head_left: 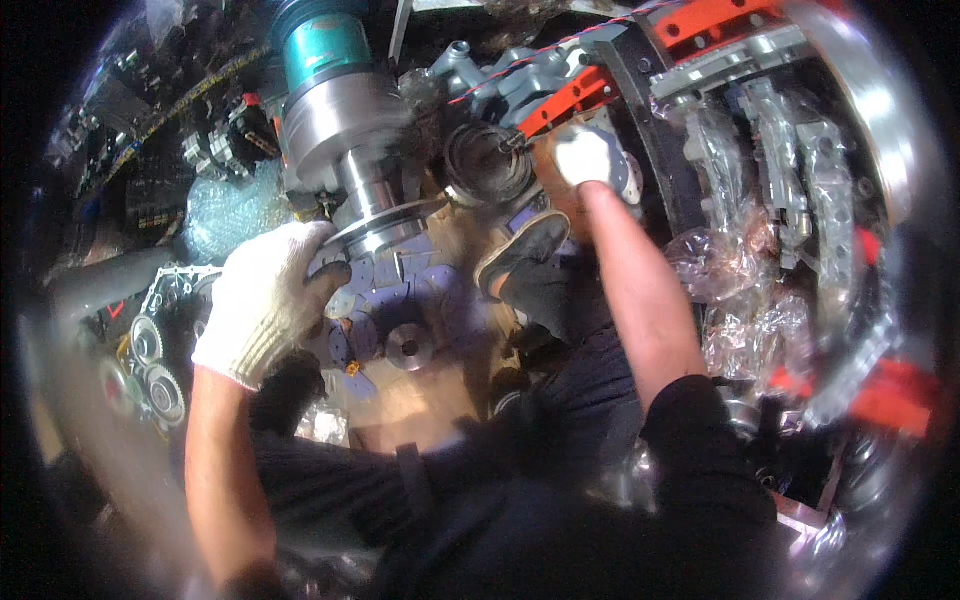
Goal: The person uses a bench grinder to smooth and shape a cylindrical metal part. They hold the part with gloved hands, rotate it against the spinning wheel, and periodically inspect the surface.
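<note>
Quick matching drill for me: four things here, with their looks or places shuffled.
1. Left hand
2. Metal shaft
3. Shoe
4. Bubble wrap

A. dark, with a paler rim
B. see-through and bumpy
C. gloved in white
D. shiny, below the teal cylinder

Pairs: 1-C, 2-D, 3-A, 4-B

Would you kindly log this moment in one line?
Left: white knit-gloved hand at silver flanged metal shaft | Right: glare-whitened hand at pale round disc | Grips: unclear
</note>
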Available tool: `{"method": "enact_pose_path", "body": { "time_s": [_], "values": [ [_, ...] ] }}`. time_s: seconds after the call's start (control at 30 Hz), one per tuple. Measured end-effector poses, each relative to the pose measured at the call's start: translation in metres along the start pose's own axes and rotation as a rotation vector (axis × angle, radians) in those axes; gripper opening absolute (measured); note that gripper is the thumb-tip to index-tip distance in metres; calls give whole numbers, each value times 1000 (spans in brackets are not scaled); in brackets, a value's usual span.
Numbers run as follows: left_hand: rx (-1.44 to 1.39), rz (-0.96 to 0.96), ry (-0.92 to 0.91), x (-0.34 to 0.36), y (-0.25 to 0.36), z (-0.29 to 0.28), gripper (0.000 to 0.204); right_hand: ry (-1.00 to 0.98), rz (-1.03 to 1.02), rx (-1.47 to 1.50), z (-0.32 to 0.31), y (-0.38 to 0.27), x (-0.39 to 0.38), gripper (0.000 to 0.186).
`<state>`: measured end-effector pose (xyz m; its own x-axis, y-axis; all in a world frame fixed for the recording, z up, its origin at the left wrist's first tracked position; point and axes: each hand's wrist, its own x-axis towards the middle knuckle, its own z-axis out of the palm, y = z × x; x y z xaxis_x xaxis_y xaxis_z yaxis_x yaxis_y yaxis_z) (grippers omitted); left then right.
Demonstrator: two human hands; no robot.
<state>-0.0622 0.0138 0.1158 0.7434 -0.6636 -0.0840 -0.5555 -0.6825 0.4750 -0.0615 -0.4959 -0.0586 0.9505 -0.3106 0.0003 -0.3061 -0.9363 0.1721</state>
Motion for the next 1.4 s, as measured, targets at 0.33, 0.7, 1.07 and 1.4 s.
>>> {"method": "enact_pose_path", "body": {
  "time_s": [0.33,0.7,1.07,1.4],
  "values": [
    [45,-112,-111,5,4,-3,51,-369,2,-64,148,20,-45,32],
    [176,-28,-131,16,-7,8,47,-638,552,107,294,60,-126,38],
    [234,0,-109,19,-7,11,54,-812,323,-39,276,46,-112,35],
    [197,-111,-200,17,-8,7,54,-549,163,-325,289,49,-122,22]
  ]
}}
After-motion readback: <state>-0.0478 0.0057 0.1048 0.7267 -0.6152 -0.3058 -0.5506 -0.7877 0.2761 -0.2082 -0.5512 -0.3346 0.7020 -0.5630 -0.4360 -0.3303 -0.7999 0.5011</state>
